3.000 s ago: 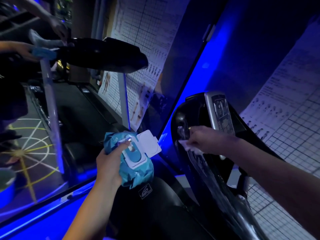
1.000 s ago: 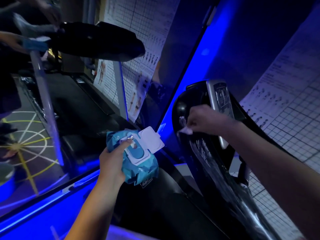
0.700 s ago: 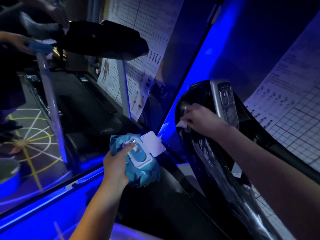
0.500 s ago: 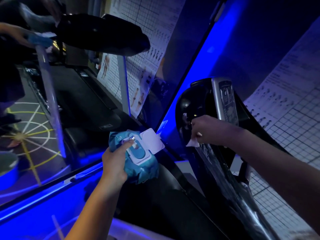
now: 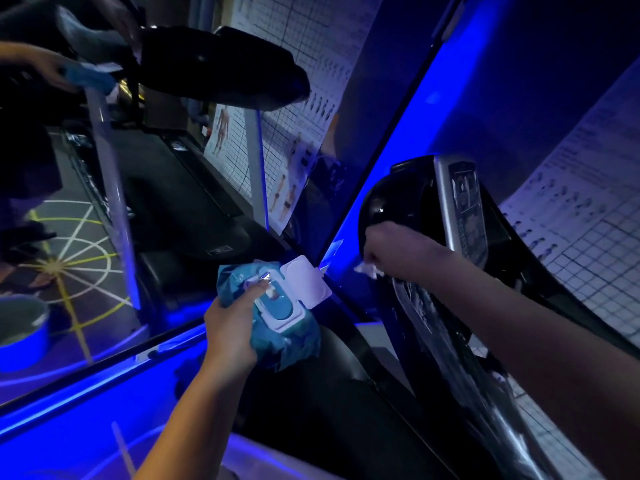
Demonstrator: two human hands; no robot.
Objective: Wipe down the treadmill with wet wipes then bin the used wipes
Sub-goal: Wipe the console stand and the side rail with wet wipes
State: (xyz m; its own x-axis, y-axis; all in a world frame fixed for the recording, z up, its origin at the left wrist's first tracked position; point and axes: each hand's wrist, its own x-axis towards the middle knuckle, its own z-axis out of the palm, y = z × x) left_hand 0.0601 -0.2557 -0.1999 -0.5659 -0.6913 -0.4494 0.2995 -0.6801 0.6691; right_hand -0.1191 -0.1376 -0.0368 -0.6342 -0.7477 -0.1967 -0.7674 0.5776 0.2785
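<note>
My right hand (image 5: 401, 251) grips a crumpled white wet wipe (image 5: 367, 270) and presses it against the glossy black side of the treadmill console (image 5: 398, 199), just left of the silver-framed display (image 5: 465, 213). Wet streaks show on the black surface (image 5: 426, 317) below that hand. My left hand (image 5: 232, 323) holds a blue wipes pack (image 5: 277, 317) at centre, its white flip lid (image 5: 306, 284) standing open.
A mirror wall on the left reflects the treadmill (image 5: 194, 202), its silver upright (image 5: 110, 188) and a person's hands. A round bin (image 5: 20, 327) shows at lower left in the reflection. Exercise charts (image 5: 588, 209) hang on the right wall. Blue light strips (image 5: 391, 143) edge the mirror.
My right hand has rubbed the wipe up and down on the console's side, ending slightly lower than a second ago. The pack stays in my left hand, lid open.
</note>
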